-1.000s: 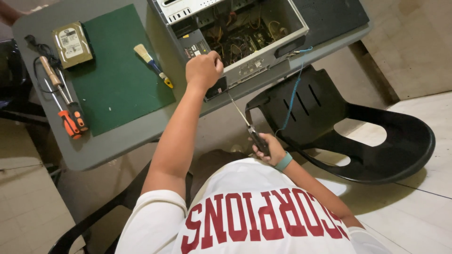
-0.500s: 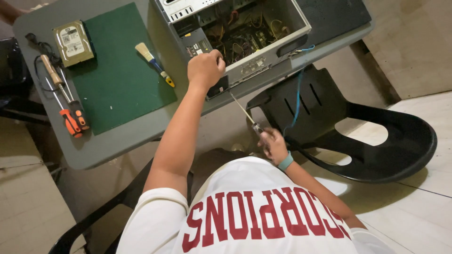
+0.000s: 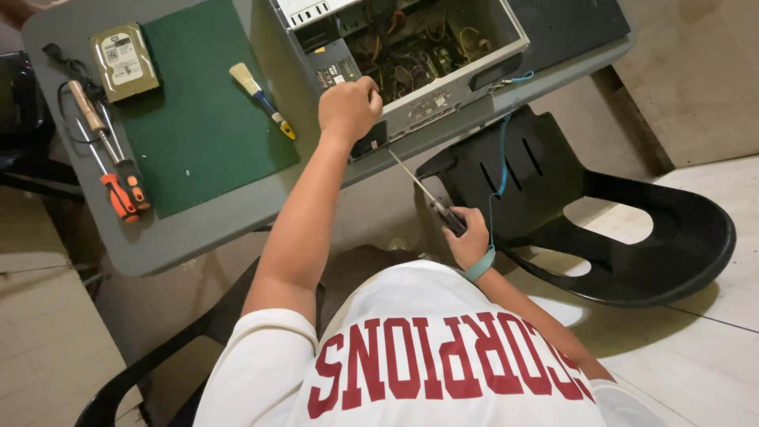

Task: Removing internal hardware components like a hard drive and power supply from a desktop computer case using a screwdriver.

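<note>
Pale floor tiles and a black plastic chair (image 3: 632,237) frame the near side of a grey table (image 3: 205,229), seen from above over a person's white shirt with red lettering. Nearest, the right hand (image 3: 466,237), a teal antistatic strap (image 3: 479,265) on its wrist, is closed around the dark handle of a long screwdriver (image 3: 427,198), whose thin shaft slants up toward the table's near edge, apparently so the tip can reach the front of the case. A blue cord (image 3: 500,158) runs from the strap up to the chassis, likely for grounding. Farther on, the left hand (image 3: 348,107) is curled into a fist against the near edge of the open computer case (image 3: 411,47), seemingly bracing it; whether it grips anything I cannot tell. On the green mat (image 3: 198,119) lies a small brush (image 3: 261,99), with a hard drive (image 3: 122,59) at the mat's far left corner. Orange-handled screwdrivers (image 3: 118,190) lie along the table's left edge, within reach.
</note>
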